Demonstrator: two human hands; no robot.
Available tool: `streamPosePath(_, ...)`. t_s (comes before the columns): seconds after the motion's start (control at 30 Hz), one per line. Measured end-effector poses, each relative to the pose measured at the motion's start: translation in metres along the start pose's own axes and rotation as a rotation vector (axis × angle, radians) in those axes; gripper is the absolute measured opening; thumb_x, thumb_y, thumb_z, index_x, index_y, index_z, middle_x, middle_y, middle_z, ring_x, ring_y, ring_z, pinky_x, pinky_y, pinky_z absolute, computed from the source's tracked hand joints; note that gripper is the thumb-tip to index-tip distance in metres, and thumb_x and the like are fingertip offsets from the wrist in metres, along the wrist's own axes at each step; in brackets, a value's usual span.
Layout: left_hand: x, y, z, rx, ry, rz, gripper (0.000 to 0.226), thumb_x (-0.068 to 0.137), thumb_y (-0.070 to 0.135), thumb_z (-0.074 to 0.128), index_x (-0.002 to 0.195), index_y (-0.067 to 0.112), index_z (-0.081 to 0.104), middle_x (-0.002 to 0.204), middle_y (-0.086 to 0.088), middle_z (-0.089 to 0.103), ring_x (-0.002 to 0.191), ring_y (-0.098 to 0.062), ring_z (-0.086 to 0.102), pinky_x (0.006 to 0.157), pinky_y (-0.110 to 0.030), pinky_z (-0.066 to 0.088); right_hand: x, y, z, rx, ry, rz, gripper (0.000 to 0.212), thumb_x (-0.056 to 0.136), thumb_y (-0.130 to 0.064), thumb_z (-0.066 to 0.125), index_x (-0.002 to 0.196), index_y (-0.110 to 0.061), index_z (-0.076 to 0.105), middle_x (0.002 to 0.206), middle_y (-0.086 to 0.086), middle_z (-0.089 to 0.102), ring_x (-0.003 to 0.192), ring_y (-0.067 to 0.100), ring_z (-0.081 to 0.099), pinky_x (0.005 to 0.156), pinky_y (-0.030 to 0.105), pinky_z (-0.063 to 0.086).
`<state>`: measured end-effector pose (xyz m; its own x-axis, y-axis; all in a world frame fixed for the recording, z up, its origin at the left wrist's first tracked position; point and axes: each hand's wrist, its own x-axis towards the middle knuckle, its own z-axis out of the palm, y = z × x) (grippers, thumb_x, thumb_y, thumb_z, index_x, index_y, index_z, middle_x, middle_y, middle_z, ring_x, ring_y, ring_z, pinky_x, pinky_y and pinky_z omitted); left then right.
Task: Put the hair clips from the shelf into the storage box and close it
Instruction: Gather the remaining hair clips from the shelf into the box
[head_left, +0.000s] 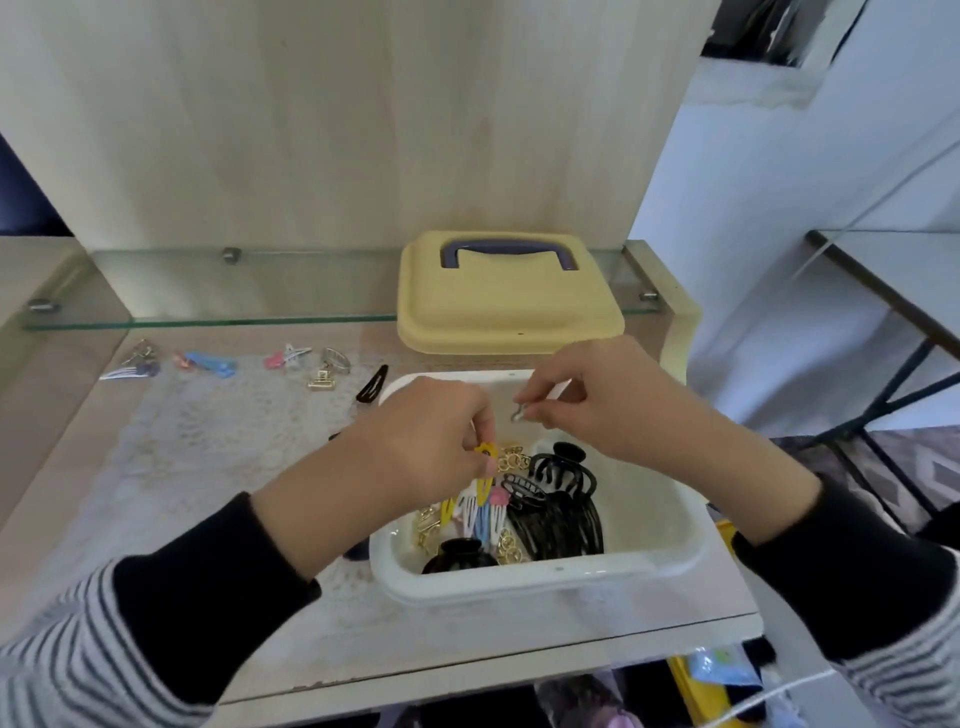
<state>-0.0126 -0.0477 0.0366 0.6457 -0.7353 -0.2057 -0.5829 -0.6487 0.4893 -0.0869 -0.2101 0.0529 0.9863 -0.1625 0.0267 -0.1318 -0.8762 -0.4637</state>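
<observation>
A white storage box (649, 564) stands open on the wooden shelf, holding black claw clips (563, 499), gold clips and coloured snap clips. Over its left side my left hand (415, 441) pinches a yellow snap clip (485, 470). Above the box's far edge my right hand (587, 400) pinches a small silver clip (519, 414). The box's yellow lid (506, 312) with a purple handle lies behind the box. Several loose clips remain on the shelf at the left: a silver one (127, 370), a blue one (210, 364), a pink and white pair (288, 356), a gold one (322, 380) and a black snap clip (373, 391).
A glass shelf (208, 317) runs across just above the loose clips, on metal pegs. A wooden back panel rises behind it. A lace mat (234, 431) covers the shelf surface. A dark-framed table (893, 291) stands to the right, and bags lie below the shelf.
</observation>
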Motion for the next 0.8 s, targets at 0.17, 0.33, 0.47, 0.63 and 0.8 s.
streamPosePath(0.17,0.015,0.003,0.011,0.148,-0.11,-0.019,0.016,0.089,0.029,0.065,0.101,0.021,0.062,0.095,0.003,0.065,0.096,-0.014,0.059,0.078,-0.024,0.044,0.005,0.008,0.013,-0.123,-0.114,-0.015,0.008,0.081,-0.028,0.069,0.087,-0.029,0.075,0.087,-0.014,0.071,0.077,0.006,0.062,0.08,0.033,0.052)
streamPosePath(0.33,0.026,0.006,0.02,0.199,-0.179,-0.024,0.018,0.09,0.024,0.063,0.106,0.015,0.064,0.102,-0.002,0.067,0.1,-0.02,0.06,0.084,-0.029,0.048,0.006,0.014,0.025,-0.288,-0.155,-0.029,0.015,0.086,-0.024,0.061,0.093,-0.031,0.072,0.094,-0.011,0.07,0.09,0.01,0.062,0.082,0.029,0.05)
streamPosePath(0.47,0.029,0.001,0.024,0.226,-0.223,-0.043,0.022,0.088,0.031,0.065,0.105,0.017,0.065,0.1,0.001,0.068,0.098,-0.018,0.06,0.083,-0.028,0.046,0.011,0.018,0.031,-0.333,-0.197,-0.055,0.021,0.087,-0.014,0.057,0.095,-0.027,0.071,0.098,-0.005,0.068,0.091,0.017,0.062,0.078,0.029,0.051)
streamPosePath(0.63,0.028,-0.002,0.03,0.315,-0.162,0.0,0.018,0.089,0.027,0.063,0.104,0.018,0.068,0.101,0.002,0.069,0.1,-0.018,0.061,0.087,-0.03,0.048,0.018,0.017,0.043,-0.385,-0.215,-0.185,0.021,0.086,-0.013,0.055,0.093,-0.025,0.071,0.091,-0.002,0.068,0.086,0.02,0.061,0.062,0.026,0.041)
streamPosePath(0.8,0.022,-0.003,0.028,0.397,-0.121,0.038,0.024,0.093,0.025,0.055,0.114,0.017,0.063,0.115,-0.002,0.064,0.107,-0.022,0.058,0.091,-0.035,0.047,0.022,0.02,0.047,-0.376,-0.217,-0.223,0.022,0.088,-0.011,0.053,0.095,-0.023,0.07,0.091,0.0,0.067,0.088,0.022,0.06,0.072,0.032,0.048)
